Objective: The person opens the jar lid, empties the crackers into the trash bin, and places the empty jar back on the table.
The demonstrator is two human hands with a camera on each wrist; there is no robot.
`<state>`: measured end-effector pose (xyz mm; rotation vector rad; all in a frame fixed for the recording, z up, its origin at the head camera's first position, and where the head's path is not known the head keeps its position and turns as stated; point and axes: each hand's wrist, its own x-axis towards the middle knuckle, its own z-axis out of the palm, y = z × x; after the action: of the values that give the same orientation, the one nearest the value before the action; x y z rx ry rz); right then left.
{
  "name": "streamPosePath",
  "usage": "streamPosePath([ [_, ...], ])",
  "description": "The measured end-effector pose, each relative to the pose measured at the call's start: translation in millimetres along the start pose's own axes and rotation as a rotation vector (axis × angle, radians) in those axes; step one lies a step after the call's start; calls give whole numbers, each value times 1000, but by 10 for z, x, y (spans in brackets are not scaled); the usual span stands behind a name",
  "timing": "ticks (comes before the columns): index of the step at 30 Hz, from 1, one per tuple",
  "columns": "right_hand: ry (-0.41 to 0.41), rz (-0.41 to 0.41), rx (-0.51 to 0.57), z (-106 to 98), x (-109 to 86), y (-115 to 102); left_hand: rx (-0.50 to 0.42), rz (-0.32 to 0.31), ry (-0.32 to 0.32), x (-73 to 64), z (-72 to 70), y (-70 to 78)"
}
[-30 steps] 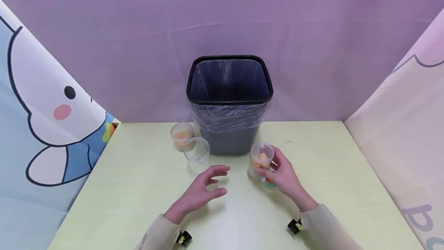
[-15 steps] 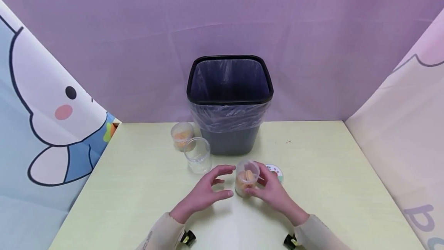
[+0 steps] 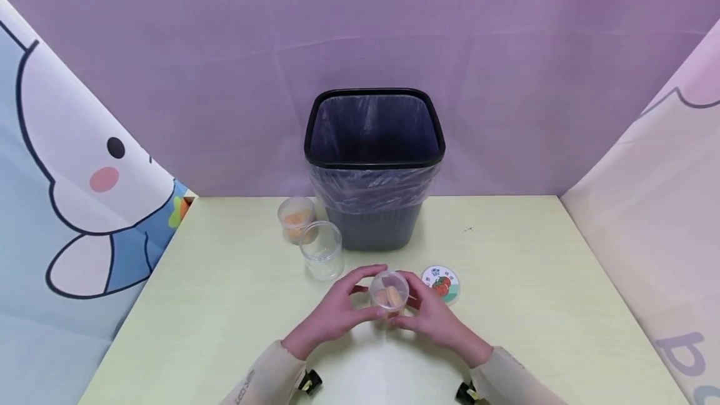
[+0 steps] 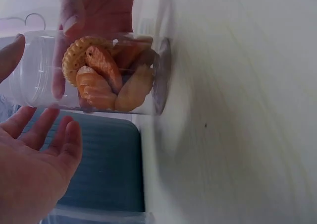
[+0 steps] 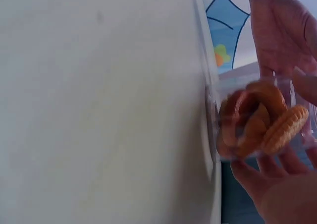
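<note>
**Snack jar drawn in between both hands**

On my head feed the clear snack jar [image 3: 389, 291] has just come left and nearer the person; it now stands upright between the two hands, its base seeming to meet the table [image 3: 540, 305]; the round printed lid [image 3: 440, 284], partly covered a second ago, lies in full sight off to the right. The right hand [image 3: 435, 317] holds the jar, thumb and fingers curled about its side; the left hand [image 3: 334, 311] is wide and cupped just beside it, and I cannot tell whether its fingertips touch; my left wrist feed shows a scalloped biscuit [image 4: 77, 60] inside. For the work in hand, I judge that both hands can now share the jar.
</note>
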<state>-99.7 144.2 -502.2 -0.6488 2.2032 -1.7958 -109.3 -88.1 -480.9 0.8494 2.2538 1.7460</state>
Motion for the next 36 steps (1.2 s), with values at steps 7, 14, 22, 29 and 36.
streamPosePath([
  [7,-55,3,-59,-66,28,10,51,66,-56,58,-2,8],
  [14,-58,11,-115,-51,50,11,-16,8,-66,54,17,-29],
  [22,-42,53,-95,-60,48,26,-79,19,4,41,103,-23],
  [29,-10,59,-120,-25,56,12,-74,11,37,28,127,-28],
  [36,25,55,-131,2,52,-20,-86,-6,70,9,166,-23],
])
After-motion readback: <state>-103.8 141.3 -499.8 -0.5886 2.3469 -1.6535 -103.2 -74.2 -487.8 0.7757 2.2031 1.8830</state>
